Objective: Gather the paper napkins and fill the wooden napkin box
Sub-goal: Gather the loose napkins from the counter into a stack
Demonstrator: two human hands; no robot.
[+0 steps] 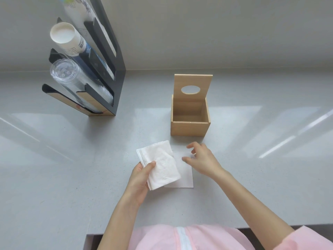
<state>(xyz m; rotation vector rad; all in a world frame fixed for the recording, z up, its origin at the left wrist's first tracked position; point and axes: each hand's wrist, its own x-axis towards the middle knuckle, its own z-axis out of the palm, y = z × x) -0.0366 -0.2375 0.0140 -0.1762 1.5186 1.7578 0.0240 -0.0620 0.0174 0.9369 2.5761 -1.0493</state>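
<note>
Napkins, held stack (159,166): lay at lower centre of the frame, a soft white sheaf with embossed, slightly crumpled faces and layered edges fanned at its upper left corner.
Napkins, loose sheet (185,175): lay flat on the grey counter (72,177), partly under the held stack, just below the box.
Left hand (142,179): thumb pressed on the stack's face, fingers hidden behind it; clamped on the stack.
Right hand (202,160): hovered over the loose sheet, fingers spread and curled, gripping nothing; contact with the paper could not be told.
Wooden napkin box (190,116): stood at centre frame, interior bare, its lid (192,86) with an oval hole upright at the rear.
Risk, pick-up: a thin sheet flat on a smooth counter might have slid or creased rather than lifted under a fingertip pinch.
Risk, stack: a one-sided thumb grip could have let the fanned layers splay or slip.
Risk, filling: the limp stack might have buckled on the box rim, or a knock might have dropped the lid.
Surroundings: a black cup dispenser (108,69) holding paper and clear cups stood at upper left, well apart.
</note>
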